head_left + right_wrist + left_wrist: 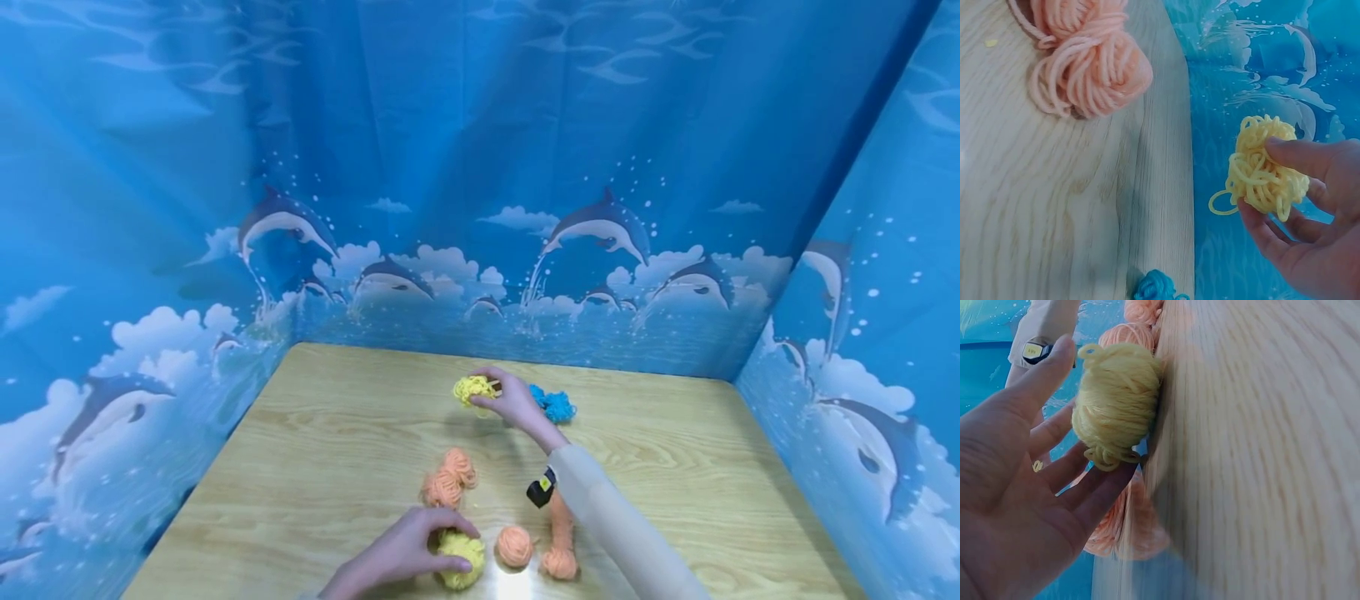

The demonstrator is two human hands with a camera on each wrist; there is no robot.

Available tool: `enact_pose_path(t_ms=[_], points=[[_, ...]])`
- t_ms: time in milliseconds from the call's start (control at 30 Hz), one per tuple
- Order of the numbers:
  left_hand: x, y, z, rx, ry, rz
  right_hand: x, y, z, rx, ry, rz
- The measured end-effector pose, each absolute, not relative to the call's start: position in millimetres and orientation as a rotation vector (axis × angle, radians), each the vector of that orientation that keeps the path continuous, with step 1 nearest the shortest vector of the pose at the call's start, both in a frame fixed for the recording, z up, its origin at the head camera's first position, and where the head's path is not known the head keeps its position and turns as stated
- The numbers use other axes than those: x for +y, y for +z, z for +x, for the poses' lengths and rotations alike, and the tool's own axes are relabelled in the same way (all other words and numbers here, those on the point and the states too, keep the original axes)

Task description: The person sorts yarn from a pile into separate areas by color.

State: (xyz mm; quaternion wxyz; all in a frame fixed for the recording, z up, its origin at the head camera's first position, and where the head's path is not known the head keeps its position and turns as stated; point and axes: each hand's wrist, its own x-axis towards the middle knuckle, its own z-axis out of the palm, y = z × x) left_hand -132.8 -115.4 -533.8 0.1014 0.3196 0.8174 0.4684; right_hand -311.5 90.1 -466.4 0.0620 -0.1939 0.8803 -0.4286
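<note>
On your table (337, 417): front yarn ball (461, 562), second ball (514, 547) right of it, skein (561, 537) right again. Bundle (451, 479) behind the first. Clump (558, 407) farther back, right of your held tangle (472, 390).

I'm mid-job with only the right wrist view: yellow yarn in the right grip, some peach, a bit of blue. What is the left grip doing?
Observer: The left grip has its thumb and fingers around another yellow ball.
Operator: Is any more peach yarn close to that?
Observer: Yes, in the head view a round peach ball sits just to the right of it, with a small gap between them.
Operator: And what lies by the right sleeve?
Observer: A long peach bundle is beside it in the head view, with the round peach ball on its left.
</note>
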Motion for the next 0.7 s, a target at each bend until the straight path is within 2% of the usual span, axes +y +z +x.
enact_pose_path(t_ms=[233,700], points=[[-116.1,-530.4,-128.0,2.428,1.341,0.932,82.0,-469.8,-322.4,2.62,-1.368,-0.549],[-121.0,-530.0,-126.4,2.441,1.211,1.152,72.4,-488.1,-339.1,2.586,-1.388,-0.489]])
